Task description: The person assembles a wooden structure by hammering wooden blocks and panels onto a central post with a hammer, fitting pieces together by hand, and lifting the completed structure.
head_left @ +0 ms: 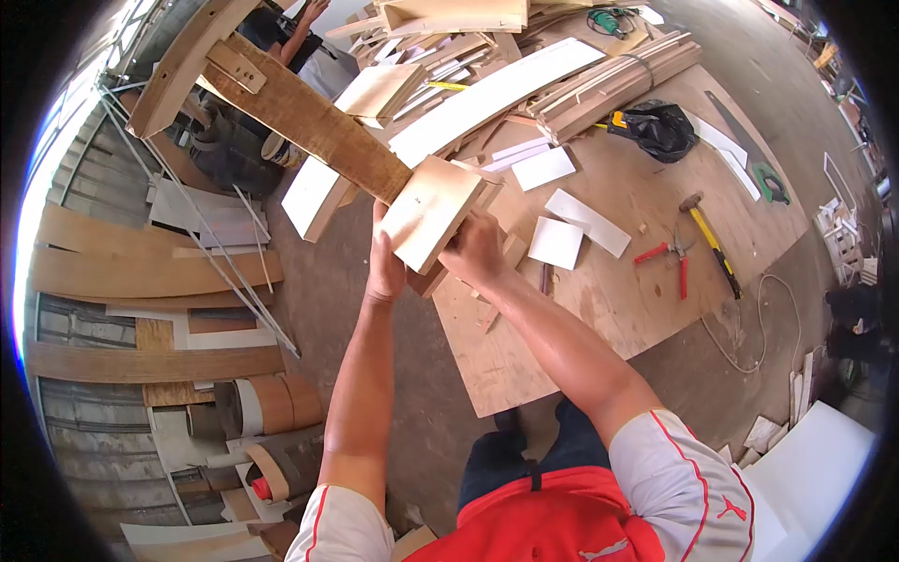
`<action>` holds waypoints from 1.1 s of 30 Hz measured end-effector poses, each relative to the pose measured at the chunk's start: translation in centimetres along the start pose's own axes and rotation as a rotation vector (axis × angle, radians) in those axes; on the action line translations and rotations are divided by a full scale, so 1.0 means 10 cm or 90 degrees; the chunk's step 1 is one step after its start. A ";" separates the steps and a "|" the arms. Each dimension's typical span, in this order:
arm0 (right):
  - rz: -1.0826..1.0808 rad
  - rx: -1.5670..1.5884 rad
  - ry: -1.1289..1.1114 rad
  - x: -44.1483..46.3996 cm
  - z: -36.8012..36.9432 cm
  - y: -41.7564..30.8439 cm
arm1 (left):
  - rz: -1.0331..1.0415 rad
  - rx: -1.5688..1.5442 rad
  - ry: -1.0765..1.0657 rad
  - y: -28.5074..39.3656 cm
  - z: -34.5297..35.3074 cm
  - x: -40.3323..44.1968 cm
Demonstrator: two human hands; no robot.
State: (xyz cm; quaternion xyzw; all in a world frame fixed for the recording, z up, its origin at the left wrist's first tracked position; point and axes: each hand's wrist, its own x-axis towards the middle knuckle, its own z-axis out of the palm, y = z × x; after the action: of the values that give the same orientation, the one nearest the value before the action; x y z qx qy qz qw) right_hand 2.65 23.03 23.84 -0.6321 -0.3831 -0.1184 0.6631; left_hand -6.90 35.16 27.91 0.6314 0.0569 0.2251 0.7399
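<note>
Wooden frame (314,128) looks joined at both ends, left hand (385,264) and right hand (476,250) curled around its near block (433,208), though what remains I can't tell.

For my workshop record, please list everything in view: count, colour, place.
wooden assembly: one, tan-brown, centre to upper left
plywood sheet: one, tan, right
hammer: one, yellow-black, right
pliers: one, red-handled, left of hammer
handsaw: one, green-handled, upper right
bag: one, black, upper right
wood pile: uncounted, tan and white, top
small panels: several, white, centre
rolls: several, mostly brown, lower left
other person: one, dark shirt, top left
left grip: one, bare, on assembly
right grip: one, bare, on assembly
</note>
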 end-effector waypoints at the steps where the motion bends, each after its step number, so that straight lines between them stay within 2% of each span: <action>1: 0.008 0.006 -0.001 0.01 0.01 0.00 | -0.001 0.021 0.018 -0.02 0.01 -0.01; 7: 0.031 0.059 0.022 0.05 0.04 -0.01 | 0.020 0.130 0.023 0.01 0.08 0.02; 10: -0.073 -0.035 0.013 0.06 0.11 0.18 | -0.037 0.132 -0.015 0.03 -0.05 -0.01; 12: -0.025 -0.022 -0.016 0.05 0.08 0.16 | -0.047 0.157 -0.030 0.12 0.01 0.02; 18: -0.007 -0.012 -0.068 0.18 0.00 0.00 | 0.110 0.314 0.051 0.01 0.07 0.10; 21: 0.004 -0.038 -0.091 0.17 0.00 0.04 | 0.076 0.270 0.116 -0.12 0.04 0.13; 24: 0.015 -0.043 -0.103 0.19 0.00 0.03 | 0.125 0.296 0.121 -0.14 0.06 0.13; 27: 0.013 -0.026 -0.083 0.21 0.02 0.02 | 0.055 0.221 0.177 -0.12 0.10 0.14; 33: 0.009 -0.030 -0.070 0.20 0.02 0.02 | 0.090 0.329 0.180 -0.16 0.06 0.15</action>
State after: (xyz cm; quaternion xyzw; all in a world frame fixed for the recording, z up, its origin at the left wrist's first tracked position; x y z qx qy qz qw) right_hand 4.07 23.93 25.01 -0.6560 -0.4116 -0.0876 0.6265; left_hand -4.90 35.09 26.82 0.7638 0.1704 0.3398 0.5216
